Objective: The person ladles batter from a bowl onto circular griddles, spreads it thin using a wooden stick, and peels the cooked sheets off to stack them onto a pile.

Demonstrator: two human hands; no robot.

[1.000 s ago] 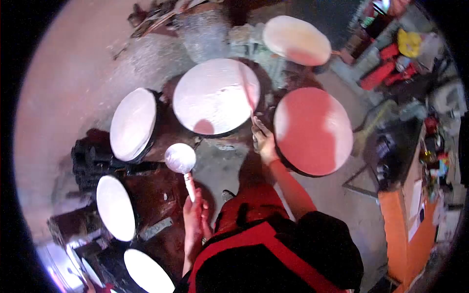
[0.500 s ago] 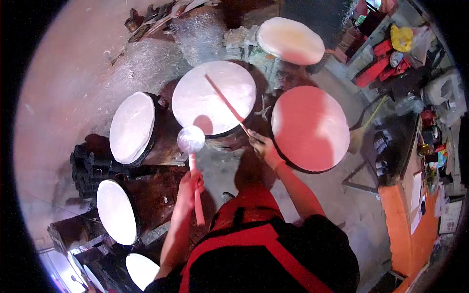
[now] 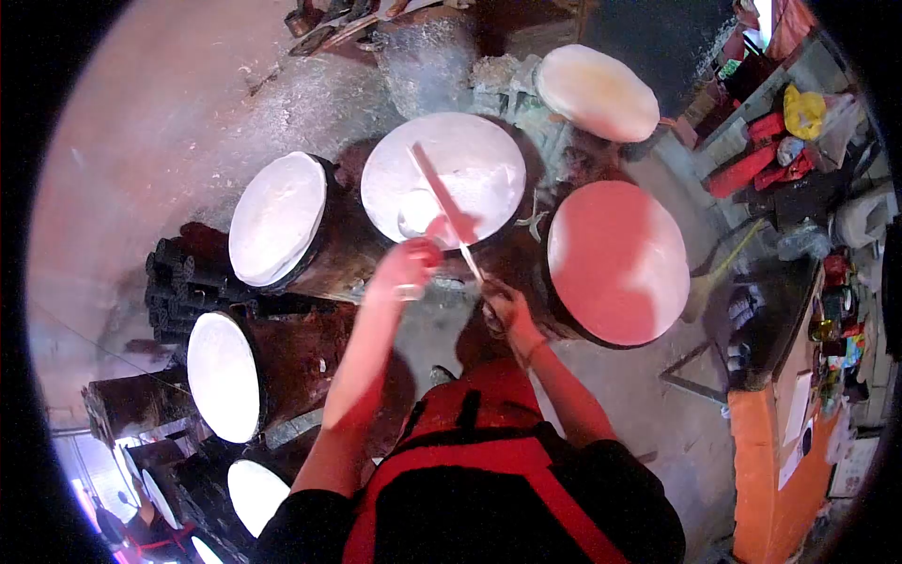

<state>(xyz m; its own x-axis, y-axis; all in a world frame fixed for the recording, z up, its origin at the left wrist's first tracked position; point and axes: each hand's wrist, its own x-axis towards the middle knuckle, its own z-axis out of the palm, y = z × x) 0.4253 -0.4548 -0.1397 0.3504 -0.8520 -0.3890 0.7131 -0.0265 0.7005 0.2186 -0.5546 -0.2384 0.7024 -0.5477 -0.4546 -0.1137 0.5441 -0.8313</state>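
My left hand (image 3: 416,254) is closed on the handle of a round-headed tool. Its pale head (image 3: 420,211) hangs over, or touches, the middle barrel's white round top (image 3: 489,169); which of these I cannot tell. Most of the handle is hidden behind my hand. Low and to the right, my right hand (image 3: 510,315) grips the lower end of a wooden stick (image 3: 437,183). The stick slants up and left across the same white top, beside the round head. Another barrel top (image 3: 620,263), lit partly red, lies just right of my right hand.
More white-topped barrels stand left, such as one top (image 3: 277,219) and a lower one (image 3: 223,376). A pale oval top (image 3: 598,92) is behind. Dark tubes (image 3: 171,291) are stacked left. An orange-sided table (image 3: 756,451) stands right. Another person (image 3: 155,538) shows at lower left.
My left hand has moved up and right, carrying the round head over the middle barrel top. The stick in my right hand has turned slightly. The whole view has shifted.
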